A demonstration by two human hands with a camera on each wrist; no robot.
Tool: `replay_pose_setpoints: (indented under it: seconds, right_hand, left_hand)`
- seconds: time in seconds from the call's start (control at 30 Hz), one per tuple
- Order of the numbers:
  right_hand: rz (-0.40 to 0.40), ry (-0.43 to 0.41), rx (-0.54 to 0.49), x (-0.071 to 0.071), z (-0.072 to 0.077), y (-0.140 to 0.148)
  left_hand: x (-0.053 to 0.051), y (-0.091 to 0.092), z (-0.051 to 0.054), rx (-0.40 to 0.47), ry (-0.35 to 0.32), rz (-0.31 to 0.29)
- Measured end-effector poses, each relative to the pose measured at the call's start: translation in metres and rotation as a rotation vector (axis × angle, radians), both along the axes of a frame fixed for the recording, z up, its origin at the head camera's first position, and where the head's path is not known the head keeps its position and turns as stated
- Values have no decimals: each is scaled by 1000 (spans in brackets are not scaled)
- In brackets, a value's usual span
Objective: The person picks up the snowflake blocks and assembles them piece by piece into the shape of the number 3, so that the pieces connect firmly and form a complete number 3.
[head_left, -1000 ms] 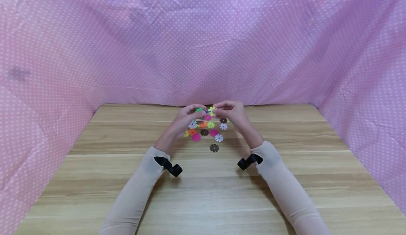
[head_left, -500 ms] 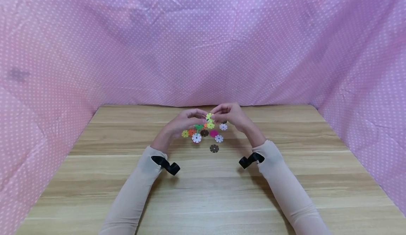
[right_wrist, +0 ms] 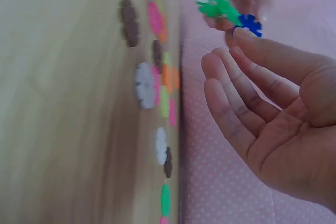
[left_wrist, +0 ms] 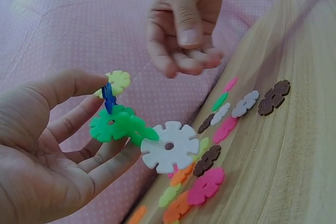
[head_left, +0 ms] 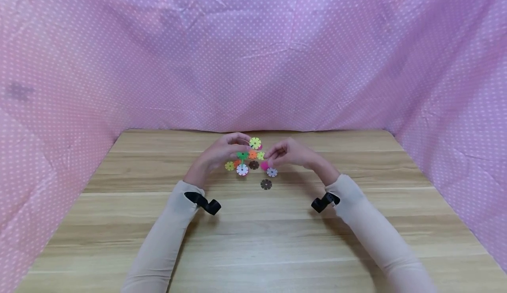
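Observation:
My left hand point(head_left: 219, 153) holds up a joined chain of notched plastic snowflake discs, gripping it at the blue disc point(left_wrist: 109, 99). A yellow disc point(head_left: 255, 143) is slotted on beyond the blue one. On the other side come green discs point(left_wrist: 105, 128), overlapping in view, and then a white disc point(left_wrist: 181, 153) at the near end. My right hand point(head_left: 292, 153) is apart from the chain, to its right. Nothing lies between its loosely bent fingers, as the left wrist view shows. Its fingertips are above the loose discs.
Several loose snowflake discs lie on the wooden table point(head_left: 257, 240) below the hands, among them a brown disc point(head_left: 266, 184) nearest me, a pink disc point(left_wrist: 206, 185) and a white disc point(head_left: 272, 172). Pink dotted cloth point(head_left: 253, 64) hangs behind and at both sides.
My right hand has let go of the yellow disc and moved right and nearer to me. The chain in my left hand has come down and left, with the yellow disc on it.

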State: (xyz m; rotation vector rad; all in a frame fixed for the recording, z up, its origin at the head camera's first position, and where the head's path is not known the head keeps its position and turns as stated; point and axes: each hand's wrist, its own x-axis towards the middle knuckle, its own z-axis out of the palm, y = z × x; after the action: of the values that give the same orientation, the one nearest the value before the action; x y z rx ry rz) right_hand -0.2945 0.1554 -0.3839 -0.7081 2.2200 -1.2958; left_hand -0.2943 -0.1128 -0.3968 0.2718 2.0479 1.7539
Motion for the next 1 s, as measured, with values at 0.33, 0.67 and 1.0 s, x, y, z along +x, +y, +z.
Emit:
replay_pose_setpoints:
  seconds: [0.33, 0.67, 1.0]
  right_hand:
    - [211, 101, 127, 12, -15, -6]
    - [303, 206, 167, 16, -26, -10]
    - [277, 237, 231, 16, -32, -12]
  left_hand:
    - [-2, -2, -2, 7, 25, -25]
    - [-1, 1, -3, 52, 88, -9]
    - [-2, 1, -4, 37, 120, -23]
